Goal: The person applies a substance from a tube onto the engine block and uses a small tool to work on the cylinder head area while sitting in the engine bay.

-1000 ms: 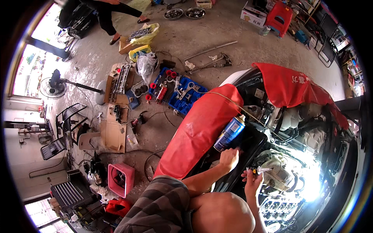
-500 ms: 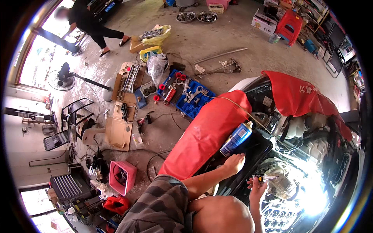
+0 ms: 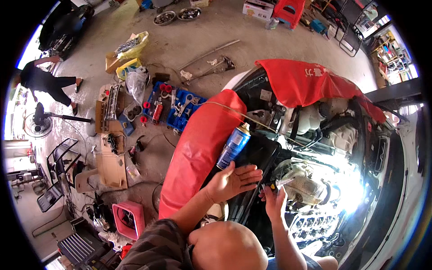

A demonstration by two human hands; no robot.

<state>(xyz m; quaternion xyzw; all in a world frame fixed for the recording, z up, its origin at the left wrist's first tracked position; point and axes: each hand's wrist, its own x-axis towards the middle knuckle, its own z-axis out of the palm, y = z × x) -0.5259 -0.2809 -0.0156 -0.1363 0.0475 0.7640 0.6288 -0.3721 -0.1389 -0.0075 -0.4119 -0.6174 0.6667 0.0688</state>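
Observation:
My left hand is open, fingers stretched out and palm showing, just below a blue spray can that leans beside a red fender cover. It holds nothing. To its right, my right hand pinches a small slim item with a pale, clear-looking tip and a bit of yellow; its exact kind is too small to make out. That tip points over the open engine bay, near a ribbed metal heat shield. Below the shield lies a bright metal engine part with several round openings.
Red covers drape the car's edges. A strong light glares at the engine's right. On the floor are a blue tool case, cardboard, a pink bin and a fan. Another person walks at far left.
My left hand has opened from curled fingers to a spread palm. The right hand still holds the small item. The view has turned, shifting the scene leftward; the other person has changed stride.

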